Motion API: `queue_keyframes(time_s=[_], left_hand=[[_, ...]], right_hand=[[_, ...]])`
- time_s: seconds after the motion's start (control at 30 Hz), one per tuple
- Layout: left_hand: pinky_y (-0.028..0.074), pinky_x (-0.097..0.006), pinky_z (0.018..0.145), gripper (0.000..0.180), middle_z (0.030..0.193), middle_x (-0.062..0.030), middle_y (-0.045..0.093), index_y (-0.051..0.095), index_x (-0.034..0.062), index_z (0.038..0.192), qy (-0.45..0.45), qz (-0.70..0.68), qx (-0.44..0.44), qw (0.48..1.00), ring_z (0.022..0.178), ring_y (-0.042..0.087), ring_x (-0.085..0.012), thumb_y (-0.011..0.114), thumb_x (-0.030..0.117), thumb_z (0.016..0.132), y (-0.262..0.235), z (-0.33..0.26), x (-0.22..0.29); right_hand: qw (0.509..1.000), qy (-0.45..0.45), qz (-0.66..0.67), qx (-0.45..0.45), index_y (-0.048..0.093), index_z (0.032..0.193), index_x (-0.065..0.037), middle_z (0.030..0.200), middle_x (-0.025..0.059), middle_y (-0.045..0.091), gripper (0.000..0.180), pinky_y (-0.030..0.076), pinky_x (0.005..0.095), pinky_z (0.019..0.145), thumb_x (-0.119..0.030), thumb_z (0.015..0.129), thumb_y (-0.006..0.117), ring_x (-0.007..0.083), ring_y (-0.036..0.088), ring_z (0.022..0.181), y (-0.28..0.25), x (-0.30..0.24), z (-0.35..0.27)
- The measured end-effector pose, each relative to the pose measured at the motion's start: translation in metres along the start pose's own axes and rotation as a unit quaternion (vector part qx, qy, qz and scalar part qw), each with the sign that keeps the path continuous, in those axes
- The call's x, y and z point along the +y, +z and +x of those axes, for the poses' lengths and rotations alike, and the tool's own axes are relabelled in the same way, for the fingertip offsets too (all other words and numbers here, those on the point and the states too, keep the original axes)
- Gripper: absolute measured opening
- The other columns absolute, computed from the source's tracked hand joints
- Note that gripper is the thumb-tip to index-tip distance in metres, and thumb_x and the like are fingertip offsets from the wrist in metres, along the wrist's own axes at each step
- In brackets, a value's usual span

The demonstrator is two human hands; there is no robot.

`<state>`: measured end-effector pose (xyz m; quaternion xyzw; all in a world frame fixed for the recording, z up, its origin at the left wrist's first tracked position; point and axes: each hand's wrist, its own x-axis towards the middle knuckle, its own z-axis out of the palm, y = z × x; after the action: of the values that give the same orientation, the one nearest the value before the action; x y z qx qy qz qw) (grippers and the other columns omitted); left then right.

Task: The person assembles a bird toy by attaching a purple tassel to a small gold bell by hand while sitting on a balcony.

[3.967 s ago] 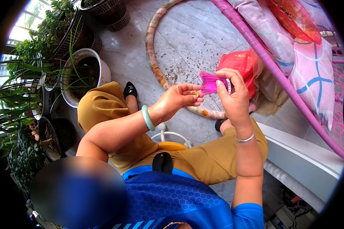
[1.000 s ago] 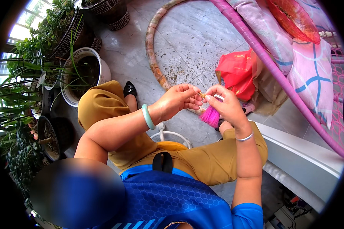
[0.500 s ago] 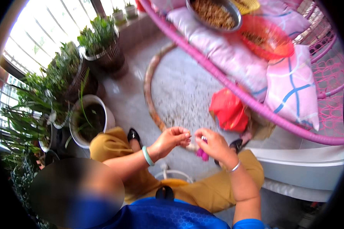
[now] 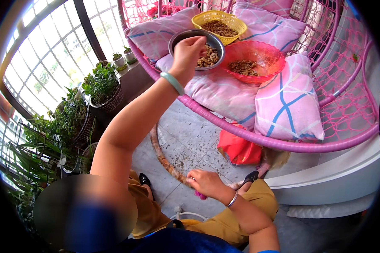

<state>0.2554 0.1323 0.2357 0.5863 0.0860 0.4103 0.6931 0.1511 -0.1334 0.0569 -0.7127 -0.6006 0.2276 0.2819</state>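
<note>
My left hand (image 4: pixel 189 52), with a pale green bangle at its wrist, reaches over the metal bowl (image 4: pixel 218 43). Its fingers are pinched together, and what they hold, if anything, is hidden. Small brown pieces (image 4: pixel 209 58) lie in the bowl beside the fingertips. Lower down, between my knees, my right hand (image 4: pixel 209 183) is closed and wears a silver bracelet. A small magenta thing (image 4: pixel 200 195) sticks out beneath its fingers; the rest of it is covered by the hand.
A yellow basket (image 4: pixel 240 28) and a red basket (image 4: pixel 278 63), both with brown bits, stand among pink cushions (image 4: pixel 289 99) in a pink-rimmed hanging chair (image 4: pixel 240 134). Below are a red bag (image 4: pixel 240 147), a brown hoop (image 4: pixel 161 157) and scattered dark crumbs. Potted plants (image 4: pixel 98 82) line the left.
My left hand has moved from beside the right hand up and forward to the metal bowl. My right hand stays low with the magenta thing. The view has tipped up toward the chair.
</note>
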Motion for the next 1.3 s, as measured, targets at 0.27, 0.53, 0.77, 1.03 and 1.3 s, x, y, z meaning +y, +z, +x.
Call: queue_keyframes(time_s=[0.27, 0.53, 0.77, 1.03, 1.3], left_hand=[[0.047, -0.035, 0.053, 0.025, 0.054, -0.0117, 0.057, 0.062, -0.0036, 0.066, 0.321, 0.427, -0.25, 0.807, 0.054, 0.058, -0.0176, 0.064, 0.019, 0.076, 0.098, 0.055, -0.072], [0.048, -0.035, 0.055, 0.02, 0.06, -0.0116, 0.057, 0.061, -0.003, 0.072, -0.077, 0.287, -0.284, 0.912, 0.059, 0.059, -0.0183, 0.063, 0.016, 0.077, 0.101, 0.08, -0.136], [0.049, -0.034, 0.057, 0.016, 0.065, -0.0115, 0.058, 0.06, -0.0025, 0.078, -0.199, 0.195, -0.285, 0.917, 0.063, 0.059, -0.0189, 0.062, 0.014, 0.078, 0.1, 0.094, -0.149], [0.049, -0.034, 0.06, 0.013, 0.071, -0.0114, 0.059, 0.059, -0.0019, 0.084, -0.253, 0.141, -0.283, 0.914, 0.067, 0.059, -0.0196, 0.061, 0.01, 0.08, 0.098, 0.1, -0.154], [0.05, -0.034, 0.062, 0.013, 0.077, -0.0113, 0.059, 0.058, -0.0013, 0.09, -0.283, 0.1, -0.278, 0.912, 0.071, 0.06, -0.0203, 0.06, 0.007, 0.081, 0.094, 0.103, -0.156]], right_hand=[[0.997, -0.057, -0.039, 0.018, 0.055, 0.088, -0.009, 0.079, 0.0076, 0.058, 0.013, 0.05, 0.0366, 0.059, -0.02, 0.081, 0.057, 0.025, 0.061, 0.073, 0.011, -0.014, -0.008], [0.996, -0.073, -0.052, -0.023, 0.052, 0.079, -0.006, 0.073, 0.0086, 0.055, 0.004, 0.05, 0.0373, 0.054, -0.009, 0.077, 0.05, 0.0251, 0.061, 0.069, 0.027, -0.015, -0.028], [0.995, -0.073, -0.044, -0.043, 0.052, 0.077, -0.005, 0.073, 0.0099, 0.056, 0.005, 0.051, 0.0368, 0.055, -0.007, 0.073, 0.053, 0.0255, 0.061, 0.069, 0.031, -0.018, -0.036], [0.994, -0.074, -0.05, -0.056, 0.053, 0.077, -0.003, 0.071, 0.0115, 0.057, 0.007, 0.051, 0.0367, 0.051, -0.006, 0.072, 0.055, 0.026, 0.062, 0.066, 0.034, -0.014, -0.034], [0.993, -0.076, -0.063, -0.067, 0.054, 0.076, -0.003, 0.069, 0.012, 0.058, 0.006, 0.051, 0.037, 0.051, -0.007, 0.071, 0.055, 0.0263, 0.062, 0.065, 0.039, -0.011, -0.032]])
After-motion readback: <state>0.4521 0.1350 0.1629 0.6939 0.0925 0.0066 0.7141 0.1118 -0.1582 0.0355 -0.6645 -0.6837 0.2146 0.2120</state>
